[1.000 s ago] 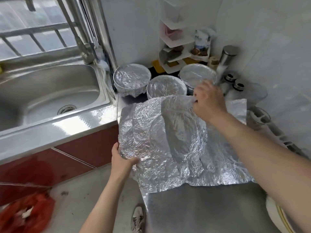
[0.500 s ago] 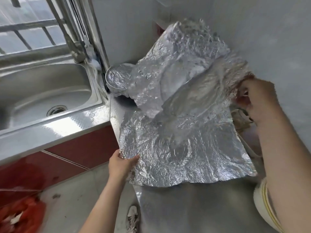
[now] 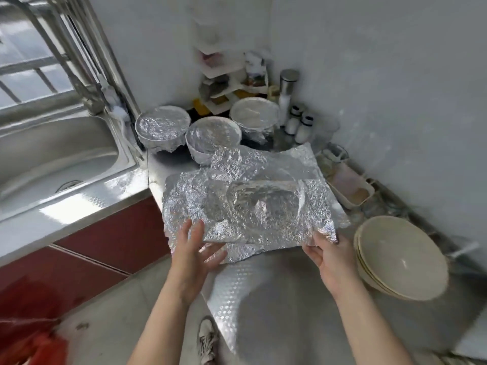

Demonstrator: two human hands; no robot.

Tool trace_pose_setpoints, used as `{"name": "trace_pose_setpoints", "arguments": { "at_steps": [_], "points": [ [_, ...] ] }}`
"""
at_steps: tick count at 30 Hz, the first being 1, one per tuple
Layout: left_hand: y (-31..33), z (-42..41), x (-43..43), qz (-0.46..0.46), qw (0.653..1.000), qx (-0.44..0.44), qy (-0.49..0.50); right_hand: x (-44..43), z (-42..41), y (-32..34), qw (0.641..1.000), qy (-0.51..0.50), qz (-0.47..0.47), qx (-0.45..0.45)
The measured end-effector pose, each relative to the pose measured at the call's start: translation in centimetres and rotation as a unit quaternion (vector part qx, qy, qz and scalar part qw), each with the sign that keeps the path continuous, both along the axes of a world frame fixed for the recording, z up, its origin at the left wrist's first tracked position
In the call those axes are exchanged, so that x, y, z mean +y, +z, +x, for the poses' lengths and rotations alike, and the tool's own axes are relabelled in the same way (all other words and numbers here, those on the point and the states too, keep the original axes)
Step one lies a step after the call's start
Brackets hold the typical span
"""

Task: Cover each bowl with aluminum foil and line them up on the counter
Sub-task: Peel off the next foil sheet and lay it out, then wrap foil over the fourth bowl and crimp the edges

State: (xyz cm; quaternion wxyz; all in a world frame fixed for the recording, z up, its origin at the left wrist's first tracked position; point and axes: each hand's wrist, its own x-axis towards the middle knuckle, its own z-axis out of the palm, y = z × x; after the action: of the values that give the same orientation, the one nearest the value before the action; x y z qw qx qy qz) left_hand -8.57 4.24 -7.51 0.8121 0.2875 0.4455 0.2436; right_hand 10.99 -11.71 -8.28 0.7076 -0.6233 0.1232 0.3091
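Since the right hand pinches the 5 o'clock corner of the foil sheet while the left hand spreads empty, the pull is one-sided. Thin foil could tear.

Left hand fingers spread, right hand pinching foil corner

The foil hid whatever lay under it. The sink ran off the left edge. A red thing in the bottom corner was too blurry to name. Things on the shelf were fuzzy too.
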Motion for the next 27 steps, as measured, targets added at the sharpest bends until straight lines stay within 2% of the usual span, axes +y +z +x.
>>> {"name": "trace_pose_setpoints", "arguments": {
  "at_steps": [3,5,6,8,9,10,11,13,15,23,27],
  "points": [
    [-0.8,0.5,-1.6,0.131,0.985,0.108,0.011,-1.2,0.0,-0.2,0.995,0.051,-0.077,-0.038],
    [-1.7,0.8,-2.4,0.211,0.961,0.173,0.028,-2.3,0.1,0.1,0.969,0.118,-0.179,-0.124],
    [-2.1,1.0,-2.5,0.249,0.947,0.2,0.026,-2.8,0.3,0.1,0.93,0.144,-0.26,-0.214],
    [-2.5,1.2,-3.1,0.306,0.921,0.241,0.007,-4.3,0.9,0.5,0.8,0.149,-0.419,-0.402],
    [-2.7,1.2,-3.1,0.321,0.912,0.256,-0.001,-4.9,1.2,0.5,0.735,0.139,-0.475,-0.464],
    [-2.9,1.4,-3.4,0.328,0.907,0.265,-0.007,-5.6,1.6,0.6,0.69,0.139,-0.517,-0.487],
    [-3.0,1.5,-3.5,0.329,0.906,0.267,-0.011,-6.1,2.0,0.7,0.668,0.163,-0.555,-0.468],
    [-3.3,1.8,-3.5,0.305,0.913,0.271,-0.03,-6.6,2.6,0.7,0.661,0.239,-0.601,-0.381],
    [-3.3,2.2,-3.5,0.275,0.92,0.271,-0.062,-7.0,2.9,0.9,0.669,0.294,-0.601,-0.324],
    [-2.5,2.6,-3.7,0.246,0.916,0.269,-0.169,-7.8,3.5,2.2,0.687,0.323,-0.553,-0.344],
    [-1.8,3.0,-4.3,0.297,0.891,0.284,-0.194,-8.1,3.0,3.3,0.671,0.27,-0.569,-0.391]
  ]
}}
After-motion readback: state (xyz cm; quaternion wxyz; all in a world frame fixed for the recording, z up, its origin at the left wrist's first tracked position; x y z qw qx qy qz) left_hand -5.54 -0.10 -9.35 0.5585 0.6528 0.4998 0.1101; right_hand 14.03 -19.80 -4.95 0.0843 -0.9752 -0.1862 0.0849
